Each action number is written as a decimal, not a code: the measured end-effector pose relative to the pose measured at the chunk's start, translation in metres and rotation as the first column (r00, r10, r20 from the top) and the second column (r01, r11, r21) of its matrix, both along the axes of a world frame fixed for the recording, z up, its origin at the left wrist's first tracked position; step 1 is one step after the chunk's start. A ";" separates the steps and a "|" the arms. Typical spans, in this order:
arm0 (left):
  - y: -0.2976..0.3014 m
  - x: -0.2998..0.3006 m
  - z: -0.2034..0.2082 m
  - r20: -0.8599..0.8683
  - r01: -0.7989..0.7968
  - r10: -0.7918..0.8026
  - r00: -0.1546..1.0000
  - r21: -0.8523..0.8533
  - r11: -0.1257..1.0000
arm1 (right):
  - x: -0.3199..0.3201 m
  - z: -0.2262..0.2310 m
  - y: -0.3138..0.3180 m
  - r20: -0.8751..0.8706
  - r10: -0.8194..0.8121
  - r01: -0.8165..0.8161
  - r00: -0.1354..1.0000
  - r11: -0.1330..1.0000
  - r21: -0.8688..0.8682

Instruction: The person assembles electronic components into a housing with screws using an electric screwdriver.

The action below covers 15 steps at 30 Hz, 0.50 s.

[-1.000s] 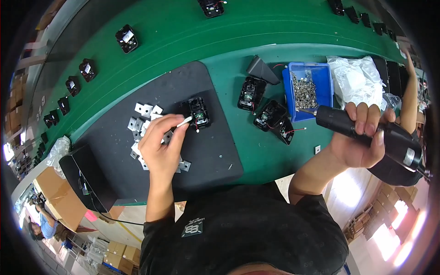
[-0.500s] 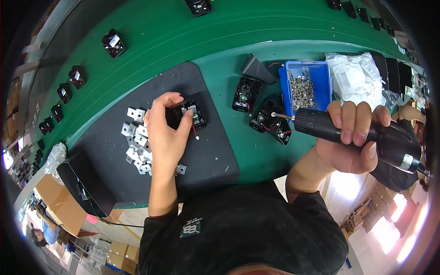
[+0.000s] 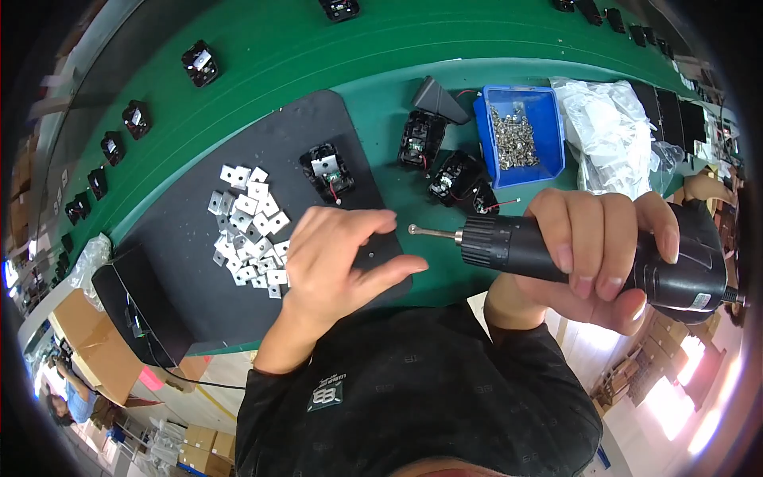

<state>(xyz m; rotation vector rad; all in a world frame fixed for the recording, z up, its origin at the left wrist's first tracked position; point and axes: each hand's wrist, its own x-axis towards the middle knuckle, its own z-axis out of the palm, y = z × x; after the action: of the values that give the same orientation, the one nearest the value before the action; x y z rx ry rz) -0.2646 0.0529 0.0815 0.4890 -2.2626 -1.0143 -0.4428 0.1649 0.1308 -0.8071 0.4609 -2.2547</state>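
Observation:
My right hand (image 3: 592,254) is wrapped round a black electric screwdriver (image 3: 501,242), its bit pointing left. A small screw head (image 3: 412,229) appears to sit at the bit's tip. My left hand (image 3: 338,258) is in front of that tip, thumb and forefinger spread apart with nothing between them. Beyond it, a black plastic housing (image 3: 322,188) lies on the dark mat (image 3: 318,119), with a silver plate (image 3: 325,165), a green board and a short red wire inside. Left of my hand is a loose pile of silver metal plates with holes (image 3: 248,205).
A blue bin (image 3: 551,131) holds many small screws, beside a clear plastic bag (image 3: 600,135). More black housings (image 3: 420,141) with wires lie left of the bin. Further housings (image 3: 200,63) sit along the green belt (image 3: 270,56). A black box (image 3: 147,306) stands at the mat's left end.
My left hand has let go of the housing and moved right and nearer to me, toward the bit. The screwdriver has shifted left and nearer.

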 end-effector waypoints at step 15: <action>0.008 0.001 -0.011 -0.086 0.160 -0.163 0.983 -0.050 0.986 | 0.011 0.002 0.013 -0.043 0.064 -0.064 0.997 0.998 0.000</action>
<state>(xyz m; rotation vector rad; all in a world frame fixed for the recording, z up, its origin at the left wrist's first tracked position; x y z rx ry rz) -0.2632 0.0606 0.0700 0.2392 -2.2664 -1.0430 -0.4318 0.1778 0.1332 -0.8609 0.4476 -2.1822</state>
